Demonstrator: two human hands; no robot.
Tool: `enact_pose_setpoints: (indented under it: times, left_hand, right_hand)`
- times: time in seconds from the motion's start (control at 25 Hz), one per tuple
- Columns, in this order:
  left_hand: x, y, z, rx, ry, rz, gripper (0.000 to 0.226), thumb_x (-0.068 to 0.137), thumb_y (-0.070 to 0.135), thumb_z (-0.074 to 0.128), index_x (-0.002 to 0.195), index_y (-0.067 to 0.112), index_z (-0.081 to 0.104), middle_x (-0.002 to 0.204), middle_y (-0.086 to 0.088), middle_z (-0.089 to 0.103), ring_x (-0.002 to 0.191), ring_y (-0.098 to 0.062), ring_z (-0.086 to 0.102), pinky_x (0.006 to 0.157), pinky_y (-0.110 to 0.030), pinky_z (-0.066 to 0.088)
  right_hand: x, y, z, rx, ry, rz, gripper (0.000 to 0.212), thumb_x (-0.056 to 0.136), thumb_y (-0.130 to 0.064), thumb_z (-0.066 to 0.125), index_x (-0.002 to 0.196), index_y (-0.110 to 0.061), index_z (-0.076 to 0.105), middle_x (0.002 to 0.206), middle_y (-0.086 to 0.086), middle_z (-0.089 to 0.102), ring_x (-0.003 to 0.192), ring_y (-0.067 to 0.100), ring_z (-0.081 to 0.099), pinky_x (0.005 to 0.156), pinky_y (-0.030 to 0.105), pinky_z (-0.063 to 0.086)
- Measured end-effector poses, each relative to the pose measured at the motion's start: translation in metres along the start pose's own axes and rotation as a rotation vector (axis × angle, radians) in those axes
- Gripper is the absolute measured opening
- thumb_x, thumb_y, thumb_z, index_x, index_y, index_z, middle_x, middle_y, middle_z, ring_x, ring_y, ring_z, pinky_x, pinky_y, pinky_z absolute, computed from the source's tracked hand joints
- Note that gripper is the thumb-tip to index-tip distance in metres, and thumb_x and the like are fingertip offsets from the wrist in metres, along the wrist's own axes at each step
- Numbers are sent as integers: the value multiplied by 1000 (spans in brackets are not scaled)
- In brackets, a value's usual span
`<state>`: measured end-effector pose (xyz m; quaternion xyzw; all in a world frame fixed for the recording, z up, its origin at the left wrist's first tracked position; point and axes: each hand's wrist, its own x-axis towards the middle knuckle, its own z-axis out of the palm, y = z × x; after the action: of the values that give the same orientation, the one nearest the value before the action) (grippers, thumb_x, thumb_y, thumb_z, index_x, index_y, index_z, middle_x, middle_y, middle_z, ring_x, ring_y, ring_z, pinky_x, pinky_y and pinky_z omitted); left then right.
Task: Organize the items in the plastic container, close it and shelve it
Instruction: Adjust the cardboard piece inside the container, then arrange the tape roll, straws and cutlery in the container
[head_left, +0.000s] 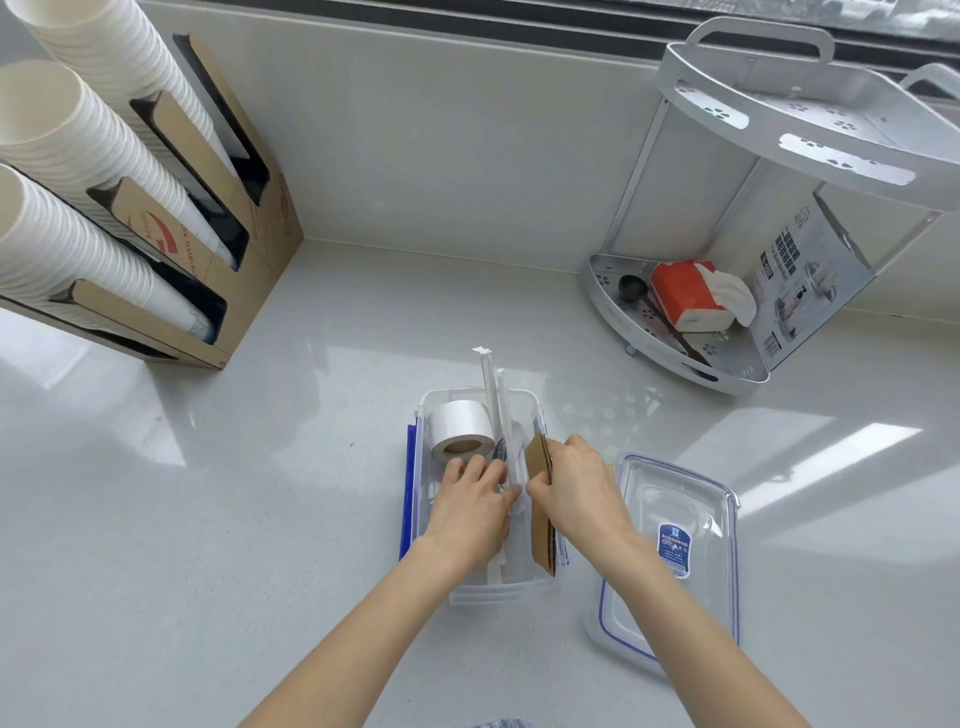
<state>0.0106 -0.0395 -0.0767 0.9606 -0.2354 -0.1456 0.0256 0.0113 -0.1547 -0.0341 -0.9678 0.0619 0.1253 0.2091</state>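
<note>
At the far left of the pale table (260, 519) stands a cardboard holder (249, 260) with stacks of white paper cups (78, 171). In the middle near, the clear plastic container (498, 592) sits open with a roll of white tape (460, 431) in its far left corner and wrapped straws (493, 400) sticking up. The left hand (475, 501) reaches inside, fingers loosely spread on the contents. The right hand (576, 493) grips a cardboard piece (543, 525) standing along the right wall. The lid (670, 551) lies just right; a corner rack (727, 291) stands far right
</note>
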Motion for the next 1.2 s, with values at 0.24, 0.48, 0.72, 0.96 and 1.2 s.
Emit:
enact_pose_setpoints:
  times: [0.24,0.48,0.72,0.96,1.2]
  left_hand:
    - [-2,-1,2,-20,22,5,42,92,23,37,134,18,38,135,-7,39,125,-28,31,106,-42,20]
    - [-3,0,-1,-52,35,1,40,92,22,35,131,16,41,134,-7,42,123,-28,32,104,-40,21]
    - [-6,1,-3,-106,47,10,39,93,21,34,131,17,42,139,-3,42,126,-28,29,104,-40,20]
    - [-6,-13,-18,-296,241,-80,32,93,20,34,122,19,47,130,2,49,121,-21,36,98,-32,24]
    - [-4,-48,-36,-315,390,-281,41,91,23,45,130,16,37,134,-1,41,123,-21,34,97,-30,29]
  right_hand:
    - [-4,5,8,-37,-7,-38,49,91,-16,45,137,-11,31,120,15,44,103,40,54,84,40,45]
    - [-10,8,7,6,12,-37,63,91,-31,49,145,-23,17,124,11,40,99,37,58,79,38,47]
    - [-11,10,10,-7,13,-23,59,91,-35,47,143,-22,21,123,10,39,100,35,59,79,38,47]
    - [0,5,2,105,158,-102,50,93,-30,44,139,-17,32,122,7,43,105,27,54,71,30,39]
    - [23,-18,3,85,52,-296,42,92,-18,48,134,-12,43,125,6,49,105,24,56,87,38,49]
